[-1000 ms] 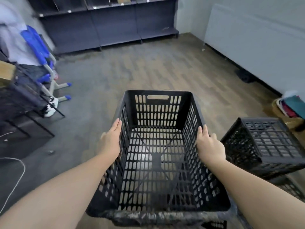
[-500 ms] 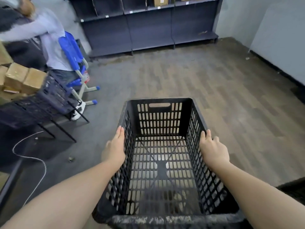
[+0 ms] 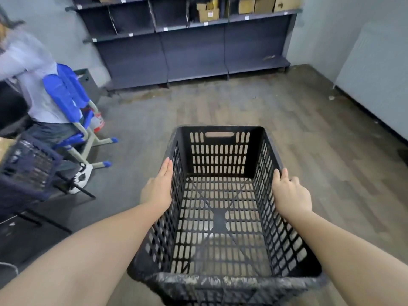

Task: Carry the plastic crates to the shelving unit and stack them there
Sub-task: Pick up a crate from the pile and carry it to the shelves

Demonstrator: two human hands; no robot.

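Observation:
I hold an empty black slotted plastic crate (image 3: 219, 164) in front of me, above the floor. My left hand (image 3: 159, 188) presses flat against the outside of its left wall. My right hand (image 3: 290, 195) grips the rim of its right wall. The dark shelving unit (image 3: 194, 54) stands against the far wall ahead, its low shelves bare and cardboard boxes (image 3: 249, 5) on an upper shelf.
A person in a light shirt (image 3: 28, 80) sits at the left on a blue chair (image 3: 70, 102). A dark wire basket rack (image 3: 28, 171) stands at the near left. A white panel (image 3: 375, 80) lines the right wall. Wooden floor (image 3: 242, 107) lies between me and the shelves.
The view has swung left and forward: the shelving unit is nearer and more centred, the black crates at the right have left the view. Both hands keep their hold.

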